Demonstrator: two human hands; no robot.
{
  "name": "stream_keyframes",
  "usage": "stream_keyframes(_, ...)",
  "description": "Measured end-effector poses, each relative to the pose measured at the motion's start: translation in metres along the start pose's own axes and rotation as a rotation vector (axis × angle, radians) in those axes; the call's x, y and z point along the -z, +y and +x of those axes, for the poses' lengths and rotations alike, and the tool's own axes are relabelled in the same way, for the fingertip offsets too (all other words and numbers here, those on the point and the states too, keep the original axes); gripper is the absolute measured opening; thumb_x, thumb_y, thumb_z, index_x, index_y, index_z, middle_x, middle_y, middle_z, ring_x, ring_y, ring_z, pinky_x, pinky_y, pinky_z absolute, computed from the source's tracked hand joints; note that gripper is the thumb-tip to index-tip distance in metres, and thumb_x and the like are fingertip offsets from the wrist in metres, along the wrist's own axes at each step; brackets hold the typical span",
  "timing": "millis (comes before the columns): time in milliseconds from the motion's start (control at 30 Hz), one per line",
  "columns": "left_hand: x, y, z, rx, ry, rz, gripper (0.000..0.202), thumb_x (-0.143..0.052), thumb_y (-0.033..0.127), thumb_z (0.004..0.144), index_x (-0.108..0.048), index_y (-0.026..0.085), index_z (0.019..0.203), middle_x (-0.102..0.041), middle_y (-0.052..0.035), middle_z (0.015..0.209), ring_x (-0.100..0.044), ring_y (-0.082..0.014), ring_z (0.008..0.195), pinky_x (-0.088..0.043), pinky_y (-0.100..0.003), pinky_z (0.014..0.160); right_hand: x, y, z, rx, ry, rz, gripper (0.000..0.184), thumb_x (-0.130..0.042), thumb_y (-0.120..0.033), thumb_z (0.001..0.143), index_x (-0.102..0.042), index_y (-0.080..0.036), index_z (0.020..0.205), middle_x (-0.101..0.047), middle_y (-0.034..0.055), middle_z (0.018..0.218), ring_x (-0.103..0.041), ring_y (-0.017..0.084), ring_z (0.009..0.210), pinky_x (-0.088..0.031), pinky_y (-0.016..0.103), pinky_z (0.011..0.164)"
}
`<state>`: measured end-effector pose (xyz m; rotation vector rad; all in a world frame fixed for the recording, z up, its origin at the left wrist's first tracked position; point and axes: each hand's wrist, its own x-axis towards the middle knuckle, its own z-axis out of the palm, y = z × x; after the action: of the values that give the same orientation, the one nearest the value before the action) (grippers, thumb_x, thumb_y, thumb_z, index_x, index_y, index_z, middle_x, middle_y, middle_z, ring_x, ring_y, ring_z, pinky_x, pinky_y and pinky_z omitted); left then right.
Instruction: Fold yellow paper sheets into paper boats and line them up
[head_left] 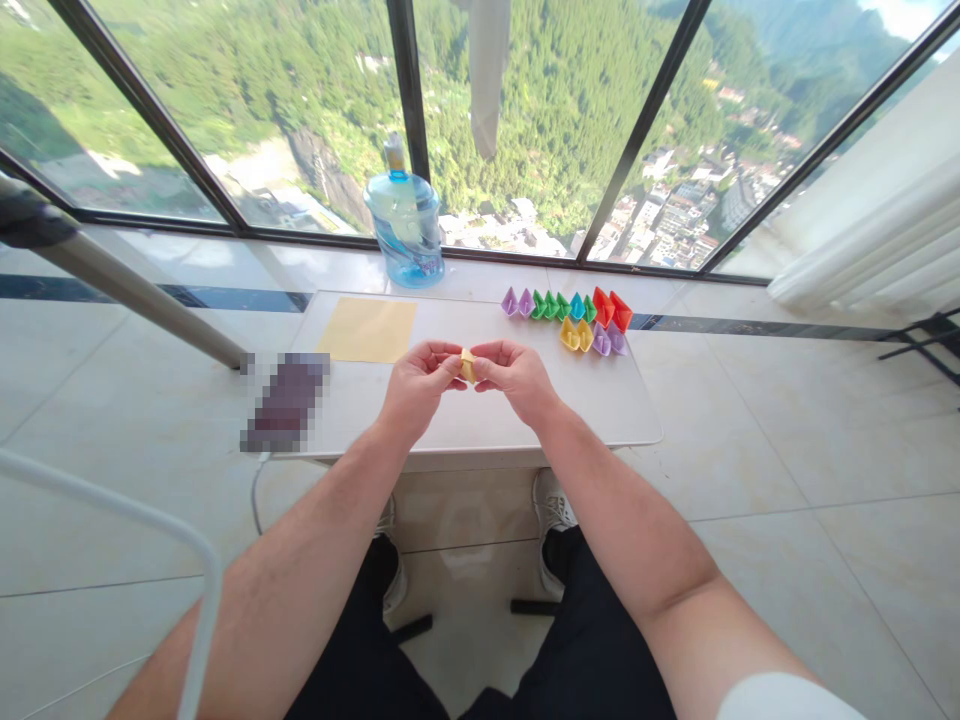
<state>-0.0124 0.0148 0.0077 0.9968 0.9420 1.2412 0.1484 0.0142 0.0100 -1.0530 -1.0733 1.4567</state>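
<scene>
Both of my hands pinch one small folded piece of yellow paper [467, 364] above the middle of the white table [480, 420]. My left hand [417, 381] grips it from the left with fingers closed, and my right hand [512, 373] grips it from the right, also closed. A flat sheet of yellow paper [367, 329] lies on the table to the far left of my hands. To the far right stands a row of small folded paper boats [568, 305] in purple, green, blue and red, with yellow and purple ones [592, 338] in front.
A blurred dark flat object [286, 402] lies on the table's left edge. A blue water jug [405, 226] stands on the sill behind the table, before large windows. A grey pole [127, 290] slants at the left and a white tube [150, 530] curves near my left arm.
</scene>
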Motion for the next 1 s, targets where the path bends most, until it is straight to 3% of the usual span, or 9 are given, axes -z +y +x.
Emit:
stream_keyframes(100, -0.001, 0.005, -0.002, 0.066, -0.048, -0.100, 0.035, -0.089, 0.032, 0.064, -0.072, 0.016, 0.091, -0.074, -0.0029, 0.078, -0.067, -0.0133, 0.069, -0.054, -0.027, 0.067, 0.001, 0.000, 0.000, 0.024, 0.003, -0.030, 0.043, -0.089, -0.050, 0.062, -0.073, -0.018, 0.086, -0.074, 0.0012, 0.074, -0.066, 0.012, 0.065, -0.056, 0.025, 0.058)
stream_keyframes(267, -0.002, 0.011, -0.004, 0.110, -0.113, -0.180, 0.036, -0.089, 0.024, 0.060, -0.074, 0.017, 0.092, -0.075, -0.0037, 0.079, -0.068, -0.0157, 0.071, -0.054, -0.032, 0.073, 0.001, -0.001, 0.000, 0.047, -0.038, -0.022, 0.046, -0.092, -0.048, 0.057, -0.073, -0.019, 0.088, -0.076, 0.0010, 0.078, -0.067, 0.014, 0.069, -0.057, 0.025, 0.059)
stream_keyframes(467, 0.001, 0.010, -0.004, 0.113, -0.153, -0.245, 0.034, -0.088, 0.018, 0.062, -0.075, 0.017, 0.093, -0.076, -0.0040, 0.081, -0.069, -0.0167, 0.074, -0.053, -0.032, 0.073, 0.000, -0.003, -0.002, 0.058, -0.082, 0.018, 0.044, -0.093, -0.042, 0.056, -0.071, -0.019, 0.086, -0.075, -0.0001, 0.079, -0.068, 0.014, 0.069, -0.059, 0.027, 0.059)
stream_keyframes(600, 0.002, 0.009, -0.004, 0.204, -0.191, -0.246, 0.029, -0.087, 0.020, 0.064, -0.074, 0.016, 0.089, -0.075, -0.0049, 0.081, -0.069, -0.0158, 0.071, -0.053, -0.032, 0.074, 0.000, -0.002, -0.002, 0.046, -0.063, 0.038, 0.039, -0.092, -0.037, 0.055, -0.068, -0.019, 0.081, -0.073, -0.0026, 0.075, -0.066, 0.012, 0.065, -0.058, 0.026, 0.058)
stream_keyframes(733, 0.003, 0.007, -0.003, 0.272, -0.170, -0.238, 0.028, -0.088, 0.016, 0.060, -0.072, 0.014, 0.084, -0.073, -0.0046, 0.080, -0.068, -0.0142, 0.071, -0.052, -0.029, 0.071, 0.000, 0.001, -0.001, 0.038, -0.047, 0.003, 0.039, -0.091, -0.036, 0.054, -0.066, -0.019, 0.079, -0.072, -0.0024, 0.074, -0.065, 0.012, 0.064, -0.058, 0.026, 0.058)
stream_keyframes(1000, 0.002, 0.001, -0.002, 0.246, -0.038, -0.159, 0.035, -0.089, 0.013, 0.053, -0.071, 0.015, 0.082, -0.073, -0.0029, 0.077, -0.065, -0.0111, 0.068, -0.049, -0.025, 0.068, -0.002, 0.008, 0.000, 0.073, 0.064, -0.199, 0.036, -0.089, -0.040, 0.059, -0.066, -0.018, 0.076, -0.067, -0.0027, 0.067, -0.063, 0.012, 0.059, -0.057, 0.025, 0.052)
